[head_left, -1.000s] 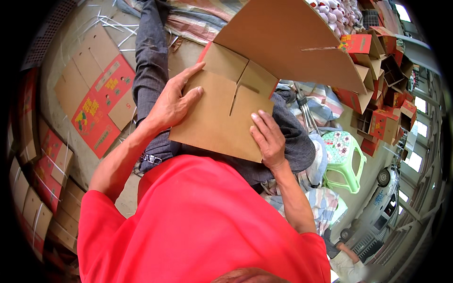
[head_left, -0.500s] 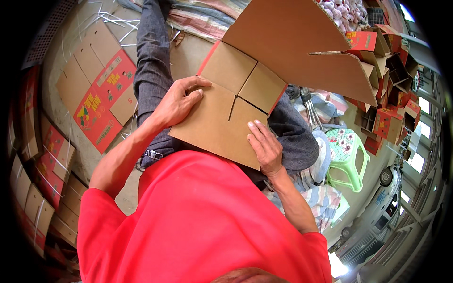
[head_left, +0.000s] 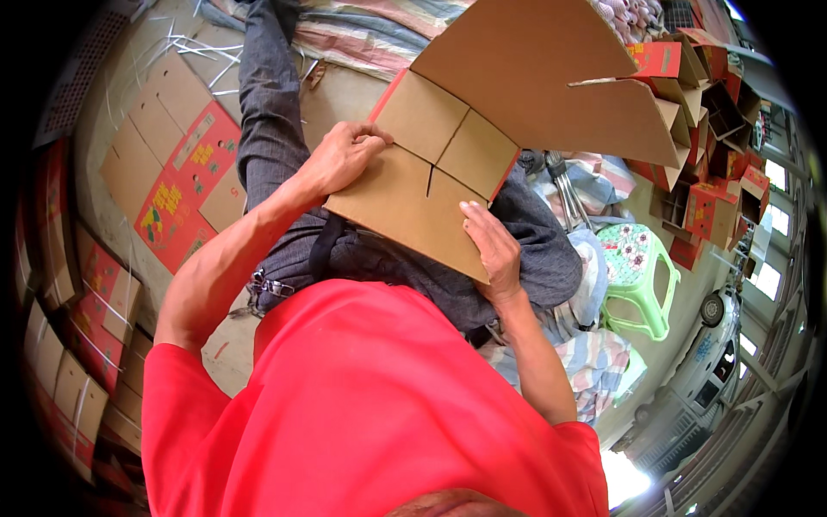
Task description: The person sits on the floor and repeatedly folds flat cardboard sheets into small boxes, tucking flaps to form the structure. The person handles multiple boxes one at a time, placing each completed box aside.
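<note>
A brown cardboard box [head_left: 431,185] with red printed outer sides rests bottom-up on my lap, its folded bottom flaps facing me and a large flap [head_left: 534,69] standing up beyond. My left hand [head_left: 345,155] presses on the left flap, its fingers curled over the flap's edge. The right hand [head_left: 491,246] lies flat on the near right flap, fingers spread. I wear a red shirt and grey trousers.
Flattened red and brown cartons [head_left: 172,172] lie on the floor at left, with more stacked along the left rim [head_left: 60,345]. Assembled red boxes [head_left: 706,172] pile up at right. A green plastic stool [head_left: 642,276] stands at right beside striped cloth [head_left: 594,362].
The box has turned slightly and moved up to the right. My left hand slid up to the flap's edge and curled over it; my right hand stayed on the near flap.
</note>
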{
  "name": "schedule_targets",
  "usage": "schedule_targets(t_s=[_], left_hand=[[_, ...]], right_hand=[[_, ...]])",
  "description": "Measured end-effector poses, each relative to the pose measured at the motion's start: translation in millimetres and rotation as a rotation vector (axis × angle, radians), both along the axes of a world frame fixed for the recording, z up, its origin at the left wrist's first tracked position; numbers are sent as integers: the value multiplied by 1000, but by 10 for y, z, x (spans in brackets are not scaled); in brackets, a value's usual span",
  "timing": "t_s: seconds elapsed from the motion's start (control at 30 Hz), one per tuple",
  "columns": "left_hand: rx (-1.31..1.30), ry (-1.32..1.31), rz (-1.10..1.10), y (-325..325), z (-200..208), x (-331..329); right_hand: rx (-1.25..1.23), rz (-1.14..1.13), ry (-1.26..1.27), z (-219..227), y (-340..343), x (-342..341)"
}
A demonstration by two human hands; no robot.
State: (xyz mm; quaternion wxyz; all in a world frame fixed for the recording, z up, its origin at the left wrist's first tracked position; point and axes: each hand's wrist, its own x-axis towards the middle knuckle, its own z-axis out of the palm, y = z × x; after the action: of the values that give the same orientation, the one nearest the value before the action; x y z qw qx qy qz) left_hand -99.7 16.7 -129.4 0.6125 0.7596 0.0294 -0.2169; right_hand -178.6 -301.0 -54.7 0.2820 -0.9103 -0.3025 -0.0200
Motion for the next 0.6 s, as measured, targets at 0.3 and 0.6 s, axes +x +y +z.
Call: schedule_targets(t_s=[0.3,0.6], left_hand=[[327,-305,-82,164,1141,-84],[319,-620,-381,150,639,39]], right_hand=[[16,-29,81,-102,-21,141],[-2,-117,192,-149,-33,343]])
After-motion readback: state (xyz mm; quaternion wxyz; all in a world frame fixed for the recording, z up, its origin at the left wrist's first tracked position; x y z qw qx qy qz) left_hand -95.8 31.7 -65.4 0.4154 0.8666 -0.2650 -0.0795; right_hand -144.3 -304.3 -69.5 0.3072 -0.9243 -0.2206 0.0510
